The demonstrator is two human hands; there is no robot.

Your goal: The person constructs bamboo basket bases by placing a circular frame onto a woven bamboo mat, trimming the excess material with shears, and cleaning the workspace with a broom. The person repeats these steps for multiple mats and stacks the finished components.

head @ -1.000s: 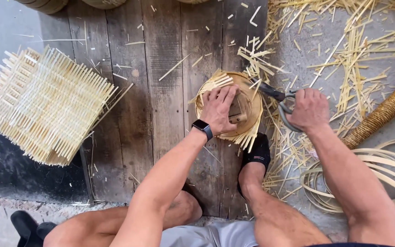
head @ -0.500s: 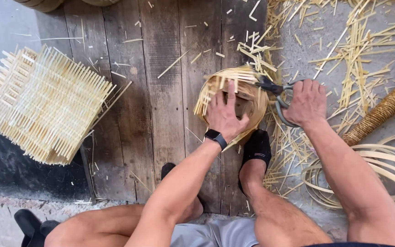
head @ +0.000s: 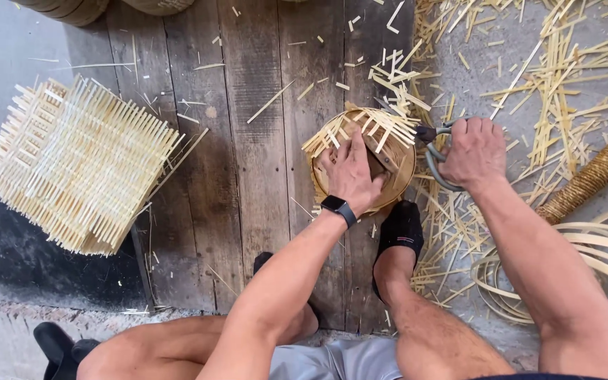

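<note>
Now my two hands work at a small round bamboo basket [head: 388,165] on the plank floor [head: 255,155], just right of the frame's centre.

My left hand [head: 352,172], a dark watch [head: 338,209] on its wrist, lies flat with fingers spread, pressing on the basket's woven bottom, whose loose strip ends fan out at the top edge. My right hand [head: 474,151] is curled tight around the grey handles of shears [head: 436,151], whose tip touches the basket's right rim. My black-socked foot [head: 401,229] sits just below the basket. Cut bamboo strips [head: 543,77] litter the upper right; a square woven mat [head: 79,165] lies well apart at the left, and coiled bamboo hoops [head: 599,260] rest at the lower right.
</note>
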